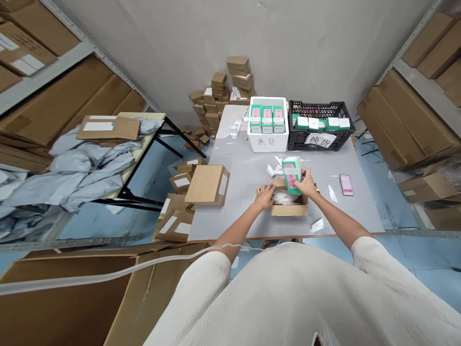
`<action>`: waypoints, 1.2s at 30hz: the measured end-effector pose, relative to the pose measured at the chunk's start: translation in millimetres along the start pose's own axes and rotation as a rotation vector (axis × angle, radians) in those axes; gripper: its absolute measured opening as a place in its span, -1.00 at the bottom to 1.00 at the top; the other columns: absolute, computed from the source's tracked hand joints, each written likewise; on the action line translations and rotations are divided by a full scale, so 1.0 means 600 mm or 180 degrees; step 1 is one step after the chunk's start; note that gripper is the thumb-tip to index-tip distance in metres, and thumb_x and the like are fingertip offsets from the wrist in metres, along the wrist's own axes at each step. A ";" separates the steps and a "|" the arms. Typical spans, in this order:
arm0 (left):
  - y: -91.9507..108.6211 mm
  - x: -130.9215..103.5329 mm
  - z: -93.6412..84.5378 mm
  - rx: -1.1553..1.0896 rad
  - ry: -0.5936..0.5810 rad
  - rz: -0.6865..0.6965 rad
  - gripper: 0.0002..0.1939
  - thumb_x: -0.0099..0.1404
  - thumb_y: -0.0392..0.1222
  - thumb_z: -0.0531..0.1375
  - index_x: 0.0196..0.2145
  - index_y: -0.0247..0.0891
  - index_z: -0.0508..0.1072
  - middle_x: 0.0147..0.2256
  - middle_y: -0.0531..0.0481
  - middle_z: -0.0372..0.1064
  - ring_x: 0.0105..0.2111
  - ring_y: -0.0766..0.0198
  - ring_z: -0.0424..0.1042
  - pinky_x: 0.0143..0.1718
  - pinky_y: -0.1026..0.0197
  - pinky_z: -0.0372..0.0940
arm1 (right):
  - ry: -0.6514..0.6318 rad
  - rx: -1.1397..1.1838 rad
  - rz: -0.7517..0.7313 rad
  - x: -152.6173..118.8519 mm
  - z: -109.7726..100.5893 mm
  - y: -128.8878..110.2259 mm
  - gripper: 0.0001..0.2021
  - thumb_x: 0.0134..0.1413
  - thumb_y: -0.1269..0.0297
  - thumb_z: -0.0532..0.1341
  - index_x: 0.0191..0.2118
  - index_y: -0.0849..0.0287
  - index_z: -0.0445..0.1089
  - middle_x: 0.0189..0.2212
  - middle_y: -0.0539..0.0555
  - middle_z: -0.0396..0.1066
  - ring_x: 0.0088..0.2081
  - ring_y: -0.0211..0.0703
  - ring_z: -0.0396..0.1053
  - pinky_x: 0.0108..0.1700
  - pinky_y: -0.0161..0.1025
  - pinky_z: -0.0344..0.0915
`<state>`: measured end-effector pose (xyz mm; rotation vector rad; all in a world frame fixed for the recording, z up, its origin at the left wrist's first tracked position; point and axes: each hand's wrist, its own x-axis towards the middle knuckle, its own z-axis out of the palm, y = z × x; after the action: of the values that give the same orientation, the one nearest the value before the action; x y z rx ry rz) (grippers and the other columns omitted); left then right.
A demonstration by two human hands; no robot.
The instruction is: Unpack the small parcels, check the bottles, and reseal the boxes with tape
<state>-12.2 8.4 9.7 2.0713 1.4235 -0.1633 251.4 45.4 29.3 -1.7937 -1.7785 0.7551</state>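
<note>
My right hand [306, 184] grips a green and pink product box [292, 174] by its right side, holding it tilted over an open cardboard carton [289, 210]. Whitish packing material [284, 197] shows inside the carton. At the carton's left side rests my left hand [264, 195], its fingers bent against the edge; whether they pinch the cardboard is too small to tell. Torn white paper [274, 170] lies just behind the carton.
Behind stand a white bin [267, 142] with three green and pink boxes and a black crate [317, 142] with similar ones. A closed carton [205, 185] sits at left, a pink card [346, 185] at right. A white cable [144, 264] crosses the lower left.
</note>
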 end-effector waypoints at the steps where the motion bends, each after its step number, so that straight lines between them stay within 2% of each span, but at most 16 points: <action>1: -0.002 -0.001 0.002 -0.0009 0.0025 -0.0045 -0.20 0.35 -0.20 0.27 0.48 0.03 0.15 0.51 -0.16 0.10 0.40 -0.19 0.09 0.28 -0.16 0.06 | 0.0144 0.0013 0.0059 0.015 -0.010 0.003 -0.60 0.17 0.12 0.25 0.03 0.03 0.10 -0.14 0.07 0.37 -0.13 -0.01 0.37 -0.11 -0.17 0.35; 5: -0.010 -0.009 -0.002 -0.0006 0.0230 -0.0246 -0.24 0.32 -0.24 0.25 0.44 -0.03 0.22 0.45 -0.20 0.18 0.34 -0.18 0.13 0.26 -0.16 0.07 | 0.0489 -0.0213 0.0478 0.072 -0.059 0.030 -0.57 0.21 0.10 0.26 0.08 0.05 0.11 -0.09 0.10 0.38 -0.12 -0.01 0.36 -0.08 -0.16 0.36; 8: -0.017 -0.016 -0.011 0.0021 0.0324 -0.0425 -0.26 0.31 -0.27 0.23 0.42 -0.04 0.26 0.40 -0.21 0.24 0.30 -0.20 0.16 0.24 -0.19 0.10 | 0.0524 -0.0515 0.0903 0.080 -0.074 0.062 -0.52 0.17 0.04 0.30 0.08 0.06 0.13 -0.01 0.19 0.37 -0.02 0.07 0.38 -0.02 -0.13 0.37; 10: -0.021 -0.020 -0.016 0.0004 0.0342 -0.0537 -0.28 0.33 -0.27 0.22 0.42 -0.03 0.28 0.39 -0.22 0.25 0.28 -0.22 0.18 0.24 -0.20 0.12 | 0.0366 -0.0605 0.1122 0.062 -0.065 0.085 -0.49 0.14 0.01 0.33 0.08 0.05 0.15 0.02 0.22 0.37 0.01 0.12 0.40 0.00 -0.10 0.37; 13: -0.027 -0.026 -0.019 -0.0051 0.0358 -0.0665 -0.31 0.37 -0.27 0.16 0.43 -0.02 0.29 0.41 -0.21 0.22 0.28 -0.24 0.20 0.24 -0.21 0.15 | -0.0036 -0.0718 0.1481 0.018 -0.032 0.118 -0.50 0.13 -0.02 0.32 0.06 0.06 0.16 0.02 0.23 0.36 -0.01 0.17 0.45 0.00 -0.05 0.39; 18: -0.032 -0.037 -0.024 -0.0154 0.0427 -0.0737 -0.19 0.39 -0.23 0.14 0.55 0.01 0.12 0.53 -0.18 0.01 0.33 -0.30 0.18 0.27 -0.24 0.17 | -0.0431 -0.0901 0.1830 -0.032 0.021 0.154 -0.46 0.06 0.05 0.37 0.07 0.11 0.20 0.05 0.34 0.34 -0.07 0.25 0.49 -0.03 0.05 0.42; 21: -0.035 -0.041 -0.023 -0.0187 0.0440 -0.0718 -0.11 0.39 -0.20 0.15 0.61 -0.01 -0.01 0.56 -0.20 -0.06 0.37 -0.34 0.16 0.31 -0.26 0.15 | -0.0539 -0.1002 0.1817 -0.045 0.037 0.170 -0.47 0.11 0.04 0.36 0.10 0.14 0.21 0.09 0.39 0.33 -0.04 0.29 0.50 -0.02 0.07 0.42; 25: -0.048 -0.043 -0.011 -0.0389 0.0570 -0.0692 -0.15 0.49 -0.11 0.10 0.62 -0.06 -0.11 0.57 -0.24 -0.09 0.42 -0.28 0.16 0.34 -0.23 0.18 | -0.0631 -0.1102 0.1745 -0.058 0.046 0.183 -0.48 0.18 -0.04 0.35 0.12 0.14 0.29 0.11 0.39 0.33 0.03 0.30 0.47 0.00 0.07 0.42; 28: -0.062 -0.046 0.001 -0.0724 0.0793 -0.0721 -0.15 0.56 0.03 0.08 0.63 -0.09 -0.20 0.58 -0.26 -0.09 0.48 -0.19 0.11 0.38 -0.21 0.17 | -0.0546 -0.1345 0.1429 -0.063 0.042 0.179 -0.57 0.26 -0.04 0.29 0.07 0.18 0.37 0.14 0.42 0.35 0.16 0.35 0.39 0.13 0.11 0.37; 30: -0.068 -0.051 0.011 -0.1046 0.0964 -0.0849 -0.17 0.61 0.11 0.03 0.63 -0.13 -0.23 0.55 -0.31 -0.01 0.45 -0.11 0.20 0.38 -0.15 0.21 | -0.0427 -0.1437 0.1097 -0.064 0.038 0.166 -0.64 0.38 0.01 0.18 0.05 0.19 0.41 0.15 0.42 0.38 0.21 0.34 0.35 0.20 0.11 0.32; 32: -0.069 -0.058 0.023 -0.1384 0.1040 -0.1078 -0.20 0.64 0.20 -0.03 0.62 -0.19 -0.18 0.49 -0.35 0.14 0.34 -0.05 0.38 0.32 -0.07 0.29 | -0.0499 -0.1370 0.0882 -0.069 0.036 0.144 -0.63 0.46 0.04 0.07 0.08 0.18 0.43 0.12 0.38 0.45 0.18 0.27 0.39 0.19 0.04 0.33; 34: -0.061 -0.065 0.038 -0.1597 0.0941 -0.1284 -0.19 0.62 0.29 -0.01 0.60 -0.16 -0.07 0.41 -0.33 0.32 0.25 -0.05 0.49 0.25 -0.03 0.34 | -0.0836 -0.1191 0.0791 -0.079 0.041 0.117 -0.58 0.50 -0.02 0.01 0.13 0.14 0.44 0.07 0.31 0.52 0.08 0.19 0.46 0.09 -0.07 0.38; 36: -0.050 -0.068 0.053 -0.1688 0.0744 -0.1256 -0.18 0.59 0.33 0.06 0.58 -0.10 0.00 0.36 -0.27 0.41 0.24 -0.07 0.51 0.24 -0.05 0.35 | -0.1166 -0.1015 0.0640 -0.093 0.051 0.090 -0.52 0.53 -0.08 -0.02 0.20 0.10 0.44 0.06 0.24 0.57 0.01 0.13 0.52 0.01 -0.12 0.42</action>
<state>-47.9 -34.8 -10.7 1.4020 1.7757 0.2814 269.5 -12.4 -28.2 -2.1799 -2.0663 0.9756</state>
